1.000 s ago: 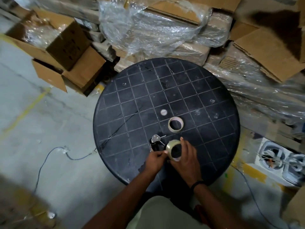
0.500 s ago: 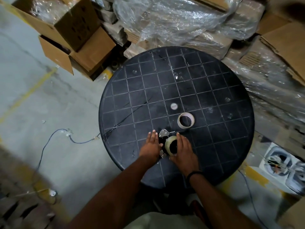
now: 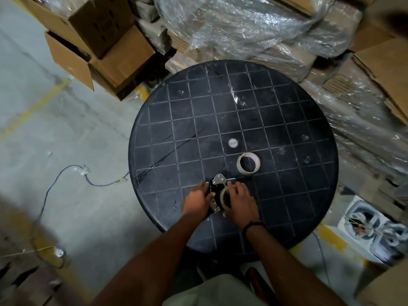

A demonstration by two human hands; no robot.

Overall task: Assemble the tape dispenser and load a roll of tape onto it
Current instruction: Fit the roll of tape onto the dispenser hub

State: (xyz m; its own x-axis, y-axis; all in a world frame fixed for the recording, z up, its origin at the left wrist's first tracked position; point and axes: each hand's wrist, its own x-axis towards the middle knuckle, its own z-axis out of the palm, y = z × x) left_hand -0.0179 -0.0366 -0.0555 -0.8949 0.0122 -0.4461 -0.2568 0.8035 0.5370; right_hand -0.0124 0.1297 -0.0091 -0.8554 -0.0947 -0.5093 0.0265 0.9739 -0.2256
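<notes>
A black tape dispenser [image 3: 216, 187] with shiny metal plates lies near the front of the round black table [image 3: 287, 133]. My left hand [image 3: 198, 198] grips the dispenser's left side. My right hand [image 3: 241, 200] holds a clear tape roll [image 3: 224, 198] against the dispenser's right side. My fingers hide most of that roll and the dispenser's lower part. A second tape roll [image 3: 248, 163] lies flat on the table, a little beyond my right hand.
A small white cap [image 3: 233, 143] marks the table's centre. Open cardboard boxes [image 3: 99, 40] stand at the back left. Plastic-wrapped cartons [image 3: 254, 25] crowd the back and right. A cable [image 3: 66, 173] trails over the concrete floor on the left.
The view has pulled up and back. The roll in my right hand went from lifted to pressed against the dispenser, and my left hand closed on the dispenser's side.
</notes>
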